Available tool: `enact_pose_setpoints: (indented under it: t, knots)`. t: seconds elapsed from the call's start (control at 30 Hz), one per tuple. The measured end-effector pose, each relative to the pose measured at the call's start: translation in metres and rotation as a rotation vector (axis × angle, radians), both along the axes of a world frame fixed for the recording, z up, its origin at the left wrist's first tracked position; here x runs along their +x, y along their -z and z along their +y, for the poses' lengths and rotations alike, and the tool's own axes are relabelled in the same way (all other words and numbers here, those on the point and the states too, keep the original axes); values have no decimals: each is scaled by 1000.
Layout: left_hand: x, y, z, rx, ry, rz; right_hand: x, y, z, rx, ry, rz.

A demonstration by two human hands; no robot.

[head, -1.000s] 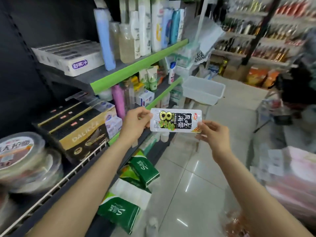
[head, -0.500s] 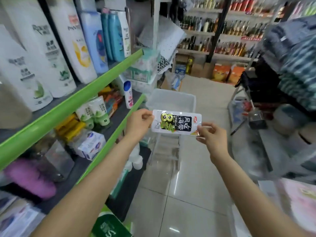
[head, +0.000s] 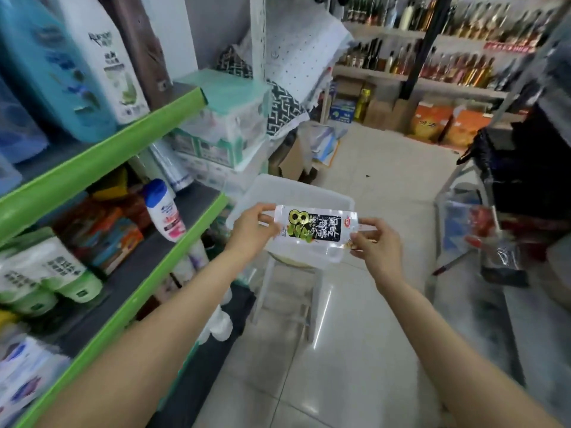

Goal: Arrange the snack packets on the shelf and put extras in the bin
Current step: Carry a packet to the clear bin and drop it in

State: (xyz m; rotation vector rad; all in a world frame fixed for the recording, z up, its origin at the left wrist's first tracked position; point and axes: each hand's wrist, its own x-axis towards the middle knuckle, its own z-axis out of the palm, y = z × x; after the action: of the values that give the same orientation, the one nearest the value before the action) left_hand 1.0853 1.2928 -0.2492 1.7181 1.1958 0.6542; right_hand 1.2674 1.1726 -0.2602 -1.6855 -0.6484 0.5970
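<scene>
Head-worn view, forward and down, near hands (head: 378,251)

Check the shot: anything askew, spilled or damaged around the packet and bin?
Nothing spilled or torn. Both hands, left hand and right hand, pinch the snack packet level over the translucent bin, which sits on a white stool.
</scene>
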Motion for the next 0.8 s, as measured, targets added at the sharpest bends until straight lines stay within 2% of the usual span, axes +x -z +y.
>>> enact_pose_setpoints:
  t: [0.27,0.4,0.53,0.67,0.8]
  knots:
    - [76,50,97,-117,-19,93,76,54,107,-145,-76,-12]
    - [108,91,157,-189,23,232,104,96,164,-308,-162,16]
    - [129,137,204,-334,22,376,121,145,216,-488,-253,128]
    - [134,184,230,-449,-1,459,131,191,251,-631,-323,154]
    - [136,214,234,-531,-13,466,140,223,265,-741,-391,135]
